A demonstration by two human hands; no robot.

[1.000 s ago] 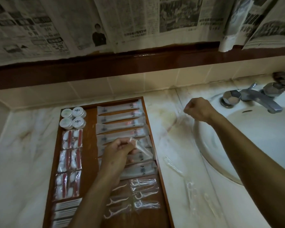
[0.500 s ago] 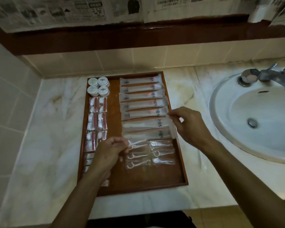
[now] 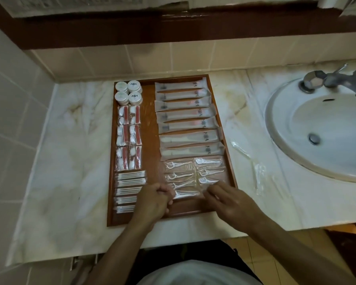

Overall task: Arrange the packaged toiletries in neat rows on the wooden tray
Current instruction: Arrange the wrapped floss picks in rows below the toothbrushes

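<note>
Your left hand [image 3: 152,202] and right hand [image 3: 232,204] were bare, with no rings, watch or gloves on them. Both forearms were uncovered, no sleeves reaching them. You wore a white top [image 3: 195,273], seen at the near edge.

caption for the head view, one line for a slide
Both hands, left and right, set a floss pick packet into rows on the wooden tray.

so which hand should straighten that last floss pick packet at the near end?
Left, probably. The left hand is curled on the packet's left end, so it can slide it square. The right hand lies with its fingers spread by the other end, good only for steadying.
</note>
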